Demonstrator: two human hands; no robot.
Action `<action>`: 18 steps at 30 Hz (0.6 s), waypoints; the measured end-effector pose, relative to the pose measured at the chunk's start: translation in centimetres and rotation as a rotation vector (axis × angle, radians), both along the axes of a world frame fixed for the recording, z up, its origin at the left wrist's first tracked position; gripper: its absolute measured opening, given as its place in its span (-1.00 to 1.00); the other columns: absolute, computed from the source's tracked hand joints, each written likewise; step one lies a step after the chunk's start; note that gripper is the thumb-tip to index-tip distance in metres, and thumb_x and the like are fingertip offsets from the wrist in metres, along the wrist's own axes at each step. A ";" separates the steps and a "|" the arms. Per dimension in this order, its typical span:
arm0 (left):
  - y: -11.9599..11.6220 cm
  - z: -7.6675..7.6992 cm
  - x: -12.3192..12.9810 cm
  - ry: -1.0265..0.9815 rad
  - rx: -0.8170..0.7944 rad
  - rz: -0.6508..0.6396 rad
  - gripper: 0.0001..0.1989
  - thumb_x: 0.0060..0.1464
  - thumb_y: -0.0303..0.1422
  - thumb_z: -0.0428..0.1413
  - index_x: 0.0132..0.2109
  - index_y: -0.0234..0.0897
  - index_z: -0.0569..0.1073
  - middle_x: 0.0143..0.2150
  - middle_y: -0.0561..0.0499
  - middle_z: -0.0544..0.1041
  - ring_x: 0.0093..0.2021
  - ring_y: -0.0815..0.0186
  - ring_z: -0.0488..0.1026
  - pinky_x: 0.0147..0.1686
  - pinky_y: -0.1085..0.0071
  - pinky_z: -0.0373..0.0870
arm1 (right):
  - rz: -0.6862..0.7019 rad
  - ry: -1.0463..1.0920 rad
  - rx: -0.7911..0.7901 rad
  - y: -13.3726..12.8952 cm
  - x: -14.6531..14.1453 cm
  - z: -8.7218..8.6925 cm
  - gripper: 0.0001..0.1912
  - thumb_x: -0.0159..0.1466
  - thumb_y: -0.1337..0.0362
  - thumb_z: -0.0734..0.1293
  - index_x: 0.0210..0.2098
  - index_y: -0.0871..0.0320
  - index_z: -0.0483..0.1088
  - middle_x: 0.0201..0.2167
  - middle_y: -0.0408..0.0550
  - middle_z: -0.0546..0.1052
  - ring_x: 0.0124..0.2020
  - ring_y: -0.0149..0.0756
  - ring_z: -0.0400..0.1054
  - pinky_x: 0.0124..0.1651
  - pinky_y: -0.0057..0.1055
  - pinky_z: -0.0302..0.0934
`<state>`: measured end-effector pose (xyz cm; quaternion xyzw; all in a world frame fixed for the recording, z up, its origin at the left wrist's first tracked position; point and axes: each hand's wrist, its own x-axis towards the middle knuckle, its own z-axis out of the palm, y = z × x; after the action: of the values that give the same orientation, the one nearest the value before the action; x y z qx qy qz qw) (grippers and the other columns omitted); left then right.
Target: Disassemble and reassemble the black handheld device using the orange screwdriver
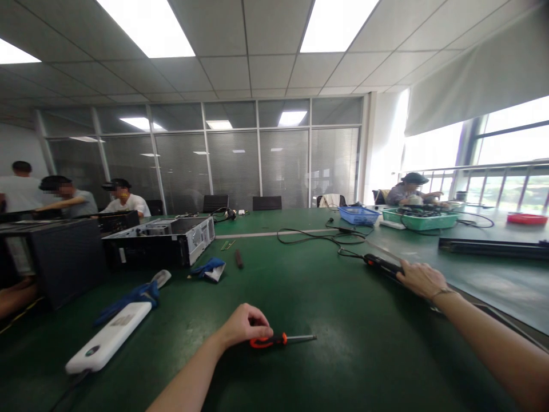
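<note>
A screwdriver (278, 339) with an orange and black handle lies low over the green table, its shaft to the right. My left hand (245, 325) has thumb and curled fingers closed at the rear of that handle. Farther right, my right hand (422, 279) is closed over a black corded tool (384, 265); its palm side is hidden. The tool's orange-marked end and black cable (309, 233) lead to the left and back.
A white device (109, 337) and blue gloves (128, 303) lie at left, near an open computer case (158, 240) and a dark case (64, 257). Blue (358, 215) and green (420, 220) baskets stand back right. Several people sit or stand around the table.
</note>
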<state>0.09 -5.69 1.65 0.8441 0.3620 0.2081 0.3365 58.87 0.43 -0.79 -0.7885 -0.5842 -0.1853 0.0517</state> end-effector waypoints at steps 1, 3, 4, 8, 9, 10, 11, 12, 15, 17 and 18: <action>0.0 -0.1 0.0 0.002 -0.006 0.008 -0.50 -0.06 0.04 0.19 -0.29 -0.38 0.62 -0.44 -0.02 0.52 -0.48 0.40 0.31 -0.48 0.53 0.22 | 0.008 -0.019 0.013 -0.4 -0.1 -0.3 -0.54 0.28 0.08 0.12 0.03 0.21 0.36 -0.25 0.20 0.49 -0.19 0.04 0.38 -0.23 -0.19 0.19; 0.0 -0.1 0.0 0.003 -0.010 0.013 -0.51 -0.06 0.03 0.19 -0.29 -0.38 0.62 -0.44 -0.02 0.52 -0.48 0.40 0.31 -0.48 0.53 0.22 | 0.029 -0.079 0.058 -1.2 -0.3 -1.1 -0.54 0.29 0.11 0.12 0.13 0.12 0.29 -0.18 0.19 0.45 -0.14 0.05 0.34 -0.19 -0.18 0.17; 0.0 -0.2 0.0 0.003 -0.005 0.010 -0.51 -0.05 0.02 0.19 -0.29 -0.38 0.62 -0.43 -0.03 0.52 -0.47 0.39 0.32 -0.47 0.53 0.23 | 0.039 -0.109 0.091 -1.5 -0.4 -1.4 -0.53 0.30 0.12 0.11 0.17 0.09 0.24 -0.16 0.18 0.43 -0.13 0.05 0.33 -0.18 -0.17 0.16; 0.0 -0.2 0.0 0.007 0.016 0.006 -0.52 -0.03 0.02 0.18 -0.29 -0.38 0.62 -0.41 -0.03 0.52 -0.45 0.38 0.33 -0.45 0.53 0.25 | -0.005 -0.084 0.255 -2.4 -1.0 -2.3 -0.48 0.35 0.06 0.03 0.24 0.06 0.15 -0.25 0.13 0.41 -0.23 0.01 0.32 -0.24 -0.21 0.15; 0.0 -0.2 -0.1 0.010 0.016 0.009 -0.51 -0.03 0.03 0.17 -0.29 -0.38 0.61 -0.42 -0.03 0.52 -0.46 0.39 0.33 -0.46 0.52 0.24 | -0.029 -0.046 0.289 -2.5 -1.4 -2.3 -0.46 0.35 0.04 0.01 0.24 0.06 0.14 -0.27 0.12 0.41 -0.25 0.01 0.32 -0.26 -0.22 0.15; 0.0 -0.2 -0.1 0.014 0.015 0.010 -0.50 -0.04 0.04 0.17 -0.29 -0.39 0.61 -0.42 -0.03 0.52 -0.47 0.39 0.32 -0.47 0.52 0.24 | -0.045 -0.013 0.318 -2.6 -1.8 -2.3 -0.45 0.35 0.01 0.00 0.24 0.07 0.15 -0.29 0.12 0.41 -0.26 0.01 0.33 -0.27 -0.22 0.15; 0.0 -0.2 -0.1 0.017 0.015 0.010 -0.49 -0.04 0.04 0.17 -0.29 -0.39 0.61 -0.43 -0.03 0.52 -0.48 0.39 0.32 -0.48 0.52 0.23 | -0.045 0.008 0.340 -2.7 -2.2 -2.4 -0.45 0.35 0.00 -0.01 0.23 0.07 0.16 -0.29 0.11 0.41 -0.26 0.00 0.33 -0.27 -0.22 0.15; 0.0 -0.2 -0.1 0.018 0.017 0.010 -0.49 -0.04 0.05 0.17 -0.29 -0.39 0.61 -0.43 -0.03 0.52 -0.48 0.39 0.32 -0.48 0.52 0.23 | -0.029 0.015 0.355 -2.8 -2.8 -2.5 -0.45 0.35 -0.01 -0.02 0.23 0.07 0.17 -0.29 0.10 0.41 -0.24 0.00 0.33 -0.25 -0.21 0.15; 0.0 -0.1 0.0 0.014 0.024 0.002 -0.51 -0.03 0.04 0.17 -0.30 -0.37 0.62 -0.43 -0.03 0.52 -0.46 0.38 0.33 -0.46 0.52 0.24 | 0.085 -0.017 0.327 -2.9 -4.3 -3.1 -0.47 0.35 0.00 0.01 0.20 0.05 0.21 -0.26 0.08 0.43 -0.18 -0.03 0.33 -0.14 -0.19 0.15; 0.0 0.0 0.0 0.019 0.034 -0.001 -0.52 -0.02 0.03 0.16 -0.30 -0.36 0.62 -0.43 -0.02 0.52 -0.45 0.38 0.34 -0.45 0.53 0.24 | 0.121 -0.027 0.261 -2.8 -5.0 -3.6 -0.49 0.34 0.02 0.04 0.17 0.07 0.26 -0.23 0.09 0.44 -0.15 -0.04 0.34 -0.11 -0.20 0.15; -0.1 0.0 0.0 0.023 0.038 -0.001 -0.53 -0.01 0.02 0.16 -0.30 -0.36 0.62 -0.42 -0.02 0.53 -0.45 0.38 0.34 -0.45 0.53 0.24 | 0.111 -0.019 0.227 -2.8 -5.3 -3.8 -0.49 0.34 0.02 0.05 0.15 0.09 0.28 -0.22 0.10 0.44 -0.14 -0.04 0.34 -0.10 -0.21 0.16</action>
<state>0.13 -5.75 1.65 0.8527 0.3614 0.2053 0.3163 53.55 -2.38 -4.62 -0.7421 -0.6028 -0.2545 0.1451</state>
